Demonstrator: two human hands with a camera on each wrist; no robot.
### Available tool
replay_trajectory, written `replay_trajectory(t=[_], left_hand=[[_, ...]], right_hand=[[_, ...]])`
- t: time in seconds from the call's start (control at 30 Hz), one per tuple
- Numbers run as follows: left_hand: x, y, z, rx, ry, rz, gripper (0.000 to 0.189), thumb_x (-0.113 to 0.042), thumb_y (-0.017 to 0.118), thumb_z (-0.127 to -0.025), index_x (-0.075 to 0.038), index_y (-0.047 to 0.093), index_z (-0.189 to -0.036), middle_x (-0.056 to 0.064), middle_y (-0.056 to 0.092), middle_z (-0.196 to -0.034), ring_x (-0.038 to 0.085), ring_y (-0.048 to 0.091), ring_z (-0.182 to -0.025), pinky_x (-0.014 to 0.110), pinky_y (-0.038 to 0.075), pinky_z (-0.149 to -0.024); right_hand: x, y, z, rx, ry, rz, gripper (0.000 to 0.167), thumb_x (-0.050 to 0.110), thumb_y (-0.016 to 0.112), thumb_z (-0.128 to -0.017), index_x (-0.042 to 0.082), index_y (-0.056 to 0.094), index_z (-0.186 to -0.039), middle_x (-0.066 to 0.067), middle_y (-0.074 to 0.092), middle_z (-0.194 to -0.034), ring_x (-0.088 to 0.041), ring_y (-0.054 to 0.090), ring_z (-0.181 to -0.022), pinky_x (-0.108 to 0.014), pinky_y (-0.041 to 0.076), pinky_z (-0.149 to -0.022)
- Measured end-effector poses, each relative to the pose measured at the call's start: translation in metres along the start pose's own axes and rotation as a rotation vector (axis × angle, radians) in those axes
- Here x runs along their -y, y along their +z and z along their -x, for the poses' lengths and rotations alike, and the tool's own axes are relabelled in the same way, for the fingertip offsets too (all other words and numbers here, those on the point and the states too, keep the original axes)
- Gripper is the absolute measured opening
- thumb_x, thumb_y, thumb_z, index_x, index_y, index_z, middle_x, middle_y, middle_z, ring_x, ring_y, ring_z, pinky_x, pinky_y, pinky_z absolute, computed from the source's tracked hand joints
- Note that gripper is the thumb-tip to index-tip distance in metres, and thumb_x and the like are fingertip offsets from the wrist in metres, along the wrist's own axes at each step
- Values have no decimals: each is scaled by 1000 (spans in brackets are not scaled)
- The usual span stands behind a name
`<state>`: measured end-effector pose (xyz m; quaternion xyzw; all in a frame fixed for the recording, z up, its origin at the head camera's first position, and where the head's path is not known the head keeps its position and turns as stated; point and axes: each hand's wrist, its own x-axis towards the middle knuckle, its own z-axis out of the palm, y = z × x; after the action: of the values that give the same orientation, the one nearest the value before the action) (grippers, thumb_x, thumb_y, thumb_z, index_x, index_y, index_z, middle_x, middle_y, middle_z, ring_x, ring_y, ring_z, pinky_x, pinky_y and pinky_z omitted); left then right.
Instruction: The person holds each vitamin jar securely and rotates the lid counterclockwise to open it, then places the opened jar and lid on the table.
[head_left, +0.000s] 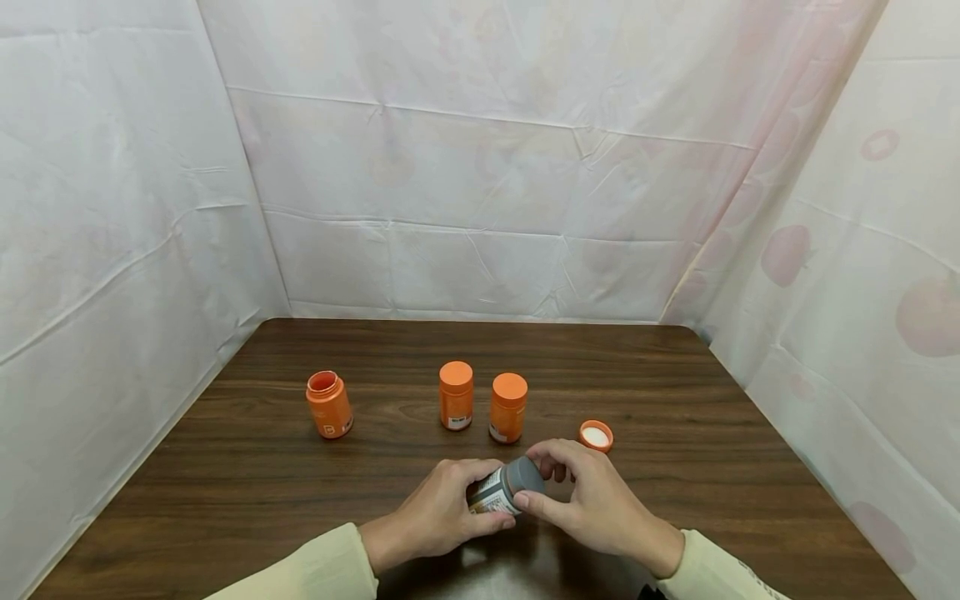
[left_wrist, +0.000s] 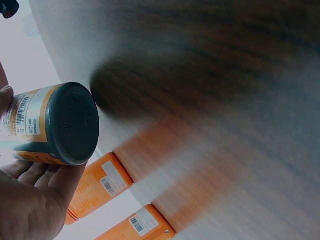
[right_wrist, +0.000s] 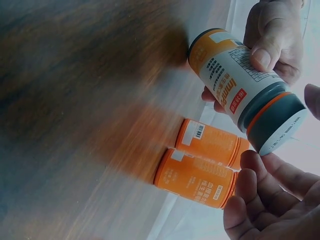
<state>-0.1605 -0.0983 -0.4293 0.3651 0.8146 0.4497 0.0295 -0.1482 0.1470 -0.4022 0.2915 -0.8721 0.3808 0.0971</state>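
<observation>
With left fingers [left_wrist: 67,181], grips a tilted bottle [right_wrist: 237,80] and holds right fingers [right_wrist: 248,186] loosely apart around its cap [right_wrist: 277,122], perhaps touching.

Pale yellow-green cloth is worn: the left sleeve [head_left: 318,567] lies at 7 o'clock in the head view, the right sleeve [head_left: 697,567] at 5 o'clock, both ending straight above the bare left grip [head_left: 442,512] and right grip [head_left: 596,504]. Dark markings [head_left: 752,575], too small to read, run along the right sleeve towards 4 o'clock.
</observation>
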Motion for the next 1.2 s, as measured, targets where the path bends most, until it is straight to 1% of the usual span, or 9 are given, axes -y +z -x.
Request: replay_trajectory(t=[0.13, 0.33, 0.47, 0.6, 0.73, 0.83, 0.93, 1.13, 1.2], left_hand=[[0, 0, 0, -1, 3, 0, 27, -25, 84, -88, -28, 67, -110, -15, 66, -95, 1, 61, -79, 21, 54, -66], [0, 0, 0, 3, -4, -4, 28, -24, 84, -88, -28, 67, -111, -15, 66, -95, 1, 60, -79, 21, 54, -65], [0, -1, 0, 3, -11, -5, 29, -25, 84, -88, -27, 67, -112, -15, 66, -95, 1, 61, -80, 21, 54, -66], [0, -1, 0, 3, -12, -7, 29, -28, 83, -88, -27, 67, -113, -15, 66, -96, 0, 61, -81, 21, 54, -67], [0, -1, 0, 3, -14, -10, 29, -31, 83, -89, -27, 68, -114, -15, 67, -97, 0, 61, -81, 21, 54, -68], [1, -1, 0, 2, -13, -13, 30, -29, 83, -89, -26, 68, -115, -15, 67, -98, 0, 62, -82, 21, 54, -69], [1, -1, -1, 1, -12, -16, 32, -28, 83, -88, -25, 68, -116, -15, 67, -99, 0, 62, -83, 21, 54, -70], [0, -1, -1, 5, -14, -11, 33, -25, 84, -88, -25, 68, -117, -14, 68, -102, 0, 62, -85, 21, 54, -72], [0, -1, -1, 7, -14, -8, 33, -25, 83, -88, -25, 68, -118, -14, 68, -102, 1, 63, -85, 21, 54, -72]], right_hand=[[0, 0, 0, 6, -3, -10, 38, 46, 81, -87, 24, 67, -114, 12, 62, -92, -18, 60, -82, -32, 50, -71], [-1, 0, 0, 5, -41, -10, 38, 43, 82, -87, 24, 67, -116, 12, 62, -93, -15, 60, -84, -31, 50, -73], [-2, -1, 1, 8, -65, -14, 41, 38, 84, -86, 24, 67, -120, 12, 62, -96, -14, 59, -86, -32, 51, -74], [-2, -3, 1, 11, -97, -19, 45, 33, 86, -85, 20, 67, -124, 11, 61, -99, -16, 59, -88, -32, 51, -75], [-2, -4, 2, 18, -126, -24, 50, 27, 87, -84, 26, 64, -128, 13, 61, -103, -14, 59, -91, -32, 51, -78], [-2, -4, 2, 27, -139, -31, 56, 22, 87, -83, 32, 61, -132, 15, 62, -109, -14, 58, -94, -33, 51, -81], [-2, -5, 2, 35, -156, -35, 62, 17, 88, -81, 32, 60, -134, 16, 63, -117, -13, 58, -97, -33, 51, -84], [-4, -3, 0, 29, -232, -58, 71, 2, 89, -74, 25, 60, -134, 7, 63, -127, -16, 58, -107, -34, 53, -87], [-5, -3, 0, 32, -243, -70, 75, -4, 88, -71, 24, 59, -134, 5, 62, -128, -18, 58, -109, -34, 54, -89]])
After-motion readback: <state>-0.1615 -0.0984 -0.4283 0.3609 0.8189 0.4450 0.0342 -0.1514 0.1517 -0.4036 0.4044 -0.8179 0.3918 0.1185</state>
